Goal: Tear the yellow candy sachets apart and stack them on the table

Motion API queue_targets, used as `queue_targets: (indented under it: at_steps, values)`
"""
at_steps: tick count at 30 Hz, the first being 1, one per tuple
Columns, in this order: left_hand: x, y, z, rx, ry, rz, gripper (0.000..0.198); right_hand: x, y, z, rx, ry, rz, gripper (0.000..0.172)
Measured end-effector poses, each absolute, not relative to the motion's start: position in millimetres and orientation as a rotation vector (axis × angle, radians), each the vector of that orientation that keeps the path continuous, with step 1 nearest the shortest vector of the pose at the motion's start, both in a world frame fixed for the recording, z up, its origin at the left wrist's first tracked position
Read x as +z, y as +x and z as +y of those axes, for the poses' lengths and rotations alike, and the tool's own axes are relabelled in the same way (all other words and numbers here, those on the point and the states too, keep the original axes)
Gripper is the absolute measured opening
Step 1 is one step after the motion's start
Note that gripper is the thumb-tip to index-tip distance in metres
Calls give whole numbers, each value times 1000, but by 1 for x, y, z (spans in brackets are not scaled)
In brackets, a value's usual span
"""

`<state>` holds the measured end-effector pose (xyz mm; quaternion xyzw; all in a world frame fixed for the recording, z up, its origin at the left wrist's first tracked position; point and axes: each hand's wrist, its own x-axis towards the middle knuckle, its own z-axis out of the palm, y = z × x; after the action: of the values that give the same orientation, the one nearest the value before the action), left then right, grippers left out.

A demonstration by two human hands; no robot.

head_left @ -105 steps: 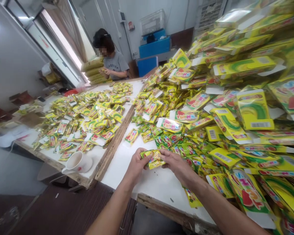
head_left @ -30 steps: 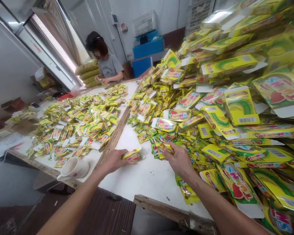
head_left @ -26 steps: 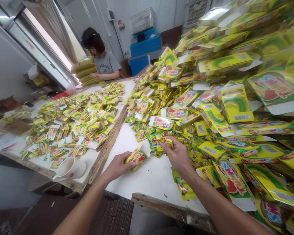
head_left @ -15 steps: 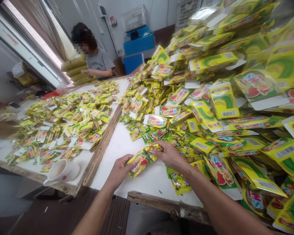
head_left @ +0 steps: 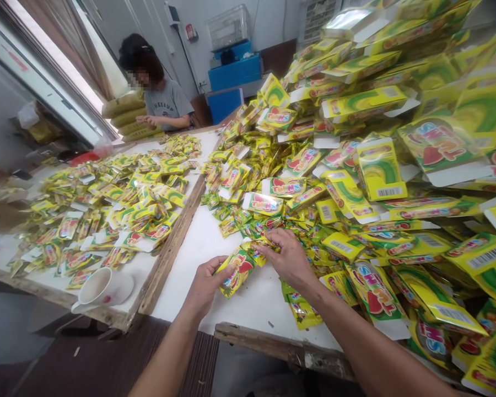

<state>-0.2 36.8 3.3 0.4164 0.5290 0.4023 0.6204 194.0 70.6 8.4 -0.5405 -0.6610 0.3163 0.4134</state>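
My left hand (head_left: 205, 279) is closed around a yellow and green carton (head_left: 236, 270) printed with a red fruit, held low over the white table (head_left: 215, 259). My right hand (head_left: 288, 256) pinches several small candy sachets (head_left: 259, 246) at the carton's open end. Both hands sit at the near edge of a big heap of loose sachets (head_left: 268, 220) and flat yellow cartons (head_left: 380, 176) that rises to the right.
A second white table (head_left: 149, 264) on the left is strewn with filled yellow packs (head_left: 119, 204), with a white cup on a saucer (head_left: 99, 286) at its near corner. Another person (head_left: 161, 99) sits at the far end beside stacked yellow sacks (head_left: 124, 107). Blue crates (head_left: 235, 71) stand behind.
My left hand moved from the table's left edge back to the middle with a carton. My right hand picked sachets from the heap and brought them to the carton's end.
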Motion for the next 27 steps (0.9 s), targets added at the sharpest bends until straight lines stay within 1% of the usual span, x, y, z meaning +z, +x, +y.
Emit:
queue_targets:
  at_steps: [4, 8, 11, 15, 18, 21, 23, 27]
  values:
    - [8, 2, 36, 859, 974, 1193, 38, 2, 190, 69, 776, -1350, -1630, 13]
    - [13, 2, 36, 756, 955, 1141, 32, 1, 186, 67, 729, -1374, -1603, 10]
    - [13, 3, 36, 792, 897, 1137, 30, 5, 188, 68, 864, -1351, -1651, 5]
    - [9, 1, 35, 867, 877, 1155, 33, 10, 193, 71, 924, -1394, -1642, 12]
    - [6, -1, 33, 916, 846, 1203, 31, 8, 194, 71, 1015, -1361, -1700, 15]
    - [6, -1, 32, 940, 863, 1242, 29, 5, 191, 70, 1154, -1339, -1694, 11]
    - [8, 1, 32, 942, 904, 1258, 28, 3, 190, 71, 1174, -1336, -1659, 9]
    - [12, 3, 33, 949, 1013, 1280, 28, 4, 190, 72, 1177, -1298, -1559, 13]
